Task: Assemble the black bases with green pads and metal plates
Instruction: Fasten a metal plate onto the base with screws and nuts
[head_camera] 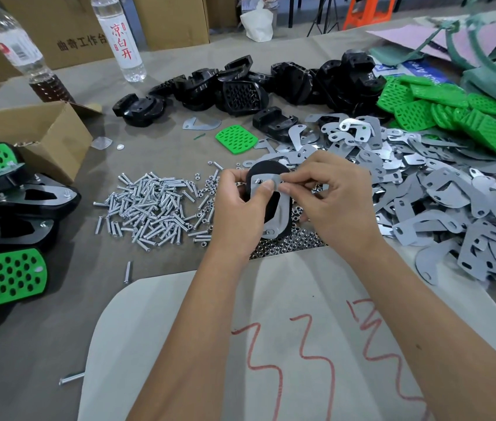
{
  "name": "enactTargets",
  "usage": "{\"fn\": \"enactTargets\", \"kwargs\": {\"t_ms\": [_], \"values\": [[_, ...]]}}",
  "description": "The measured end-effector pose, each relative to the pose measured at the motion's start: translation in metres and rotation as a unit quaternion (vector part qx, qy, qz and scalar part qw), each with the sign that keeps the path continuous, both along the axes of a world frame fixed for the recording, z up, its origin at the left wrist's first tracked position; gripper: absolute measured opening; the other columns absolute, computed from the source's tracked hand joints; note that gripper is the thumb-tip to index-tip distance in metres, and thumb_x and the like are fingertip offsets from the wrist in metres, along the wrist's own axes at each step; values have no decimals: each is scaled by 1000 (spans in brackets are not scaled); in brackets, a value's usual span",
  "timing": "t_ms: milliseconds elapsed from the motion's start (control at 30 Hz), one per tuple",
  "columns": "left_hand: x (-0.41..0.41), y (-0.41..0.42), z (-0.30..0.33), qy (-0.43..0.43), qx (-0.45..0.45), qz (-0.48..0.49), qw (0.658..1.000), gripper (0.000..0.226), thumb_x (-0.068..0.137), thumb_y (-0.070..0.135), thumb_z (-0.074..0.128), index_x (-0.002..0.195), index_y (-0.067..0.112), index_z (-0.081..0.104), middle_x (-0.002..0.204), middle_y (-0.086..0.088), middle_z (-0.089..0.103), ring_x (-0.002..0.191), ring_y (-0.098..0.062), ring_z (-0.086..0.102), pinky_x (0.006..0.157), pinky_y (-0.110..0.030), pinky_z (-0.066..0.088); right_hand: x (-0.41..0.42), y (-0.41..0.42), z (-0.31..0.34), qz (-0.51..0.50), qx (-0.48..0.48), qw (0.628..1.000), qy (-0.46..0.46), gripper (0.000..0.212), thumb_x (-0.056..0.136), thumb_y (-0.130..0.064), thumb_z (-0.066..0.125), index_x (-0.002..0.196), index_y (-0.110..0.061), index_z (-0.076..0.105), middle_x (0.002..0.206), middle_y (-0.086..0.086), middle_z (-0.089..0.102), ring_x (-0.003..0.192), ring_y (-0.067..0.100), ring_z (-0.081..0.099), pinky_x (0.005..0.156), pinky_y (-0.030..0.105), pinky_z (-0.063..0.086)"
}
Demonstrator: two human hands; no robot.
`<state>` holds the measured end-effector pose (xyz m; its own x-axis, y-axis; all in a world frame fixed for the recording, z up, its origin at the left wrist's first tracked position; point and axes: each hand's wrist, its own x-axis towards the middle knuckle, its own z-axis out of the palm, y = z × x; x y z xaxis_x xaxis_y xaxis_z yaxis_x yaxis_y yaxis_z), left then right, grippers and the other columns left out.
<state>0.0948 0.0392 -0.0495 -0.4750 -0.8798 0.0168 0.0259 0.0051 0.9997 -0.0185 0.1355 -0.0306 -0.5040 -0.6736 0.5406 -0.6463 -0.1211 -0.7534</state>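
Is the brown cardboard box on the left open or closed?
Open: the brown cardboard box has its flaps folded outward. Its contents cannot be told from here.

Two bare forearms reach in from the bottom edge, with no sleeves, gloves, watch, bracelet or rings on them. The left hand [237, 205] and the right hand [328, 202] both have short, plainly trimmed nails without polish. A small dark mole sits on the right forearm [392, 299], toward its outer edge. The left forearm [198, 323] shows no marks at all.
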Motion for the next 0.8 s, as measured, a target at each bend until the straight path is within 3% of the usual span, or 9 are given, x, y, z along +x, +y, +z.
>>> {"fn": "enactTargets", "kwargs": {"t_ms": [100,267,433,533,633,800], "values": [[0,-1,0,3,11,-6,1000,30,80,34,68,104,21,56,104,-15,73,85,-21,71,76,-38,58,-4,3,1,46,20,999,-19,11,91,-4,77,100,-8,82,87,4,63,64,14,62,42,33,55],[1,0,1,4,6,-19,1000,29,80,35,67,104,23,56,93,-4,73,75,-9,70,65,-24,53,-9,3,0,30,13,999,-9,9,86,-10,84,95,-7,82,83,-1,64,70,21,65,52,35,54],[1,1,0,6,1,-26,1000,27,81,34,67,103,24,55,92,-2,71,75,-8,69,65,-22,51,-8,2,-2,37,5,999,-9,8,86,-9,83,93,-4,82,82,2,64,67,19,64,47,35,54],[2,-1,-1,0,5,-28,1000,27,81,36,67,103,25,56,95,-4,72,78,-11,70,68,-26,52,-13,5,-2,80,35,996,-16,15,93,-3,76,103,-11,82,87,4,62,65,20,63,40,37,56],[2,-2,-2,-10,4,-30,999,27,82,37,67,103,25,56,99,-8,73,84,-17,70,74,-33,53,-20,7,0,105,56,993,-25,21,95,-5,74,108,-19,82,89,3,59,64,24,64,42,37,58],[2,-2,-3,-7,6,-35,999,24,81,36,68,101,28,57,90,0,74,79,-13,71,71,-32,53,-19,7,-1,83,35,995,-46,13,88,-8,82,99,-14,83,82,2,62,64,17,63,39,35,55]]}}
